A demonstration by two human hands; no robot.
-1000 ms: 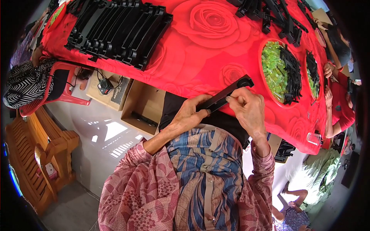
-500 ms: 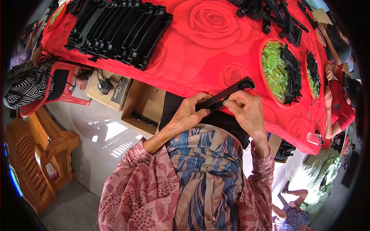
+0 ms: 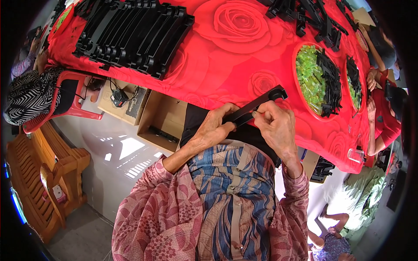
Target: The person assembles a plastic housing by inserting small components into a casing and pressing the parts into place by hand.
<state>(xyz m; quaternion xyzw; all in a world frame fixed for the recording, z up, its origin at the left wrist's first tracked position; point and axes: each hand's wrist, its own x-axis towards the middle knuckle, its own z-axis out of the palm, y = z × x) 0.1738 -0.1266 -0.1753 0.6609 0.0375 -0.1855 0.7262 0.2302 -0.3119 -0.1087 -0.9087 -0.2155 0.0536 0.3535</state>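
Note:
My left hand (image 3: 214, 125) is closed round the lower end of a long black plastic part (image 3: 254, 103), thumb on one side and fingers on the other. The part slants up to the right over the table's front edge, and its far end has a rounded knob. At the part's lower side, my right hand (image 3: 277, 128) has thumb and fingertips pinched together. Whatever is between those fingertips is too small or hidden to make out. To the right stands a red oval tray (image 3: 297, 82) with green-yellow translucent pieces (image 3: 308, 71) and small black strips (image 3: 329, 82).
Similar black parts (image 3: 130, 39) lie in a row at the table's far left; more black parts (image 3: 311, 17) are heaped far right. The red rose-patterned cloth (image 3: 235, 61) covers the table. Below are an open cardboard box (image 3: 150, 117) and a red chair (image 3: 69, 93). Co-workers sit right.
My right hand has shifted very slightly along the black part. The left hand keeps its hold, and the part has barely moved.

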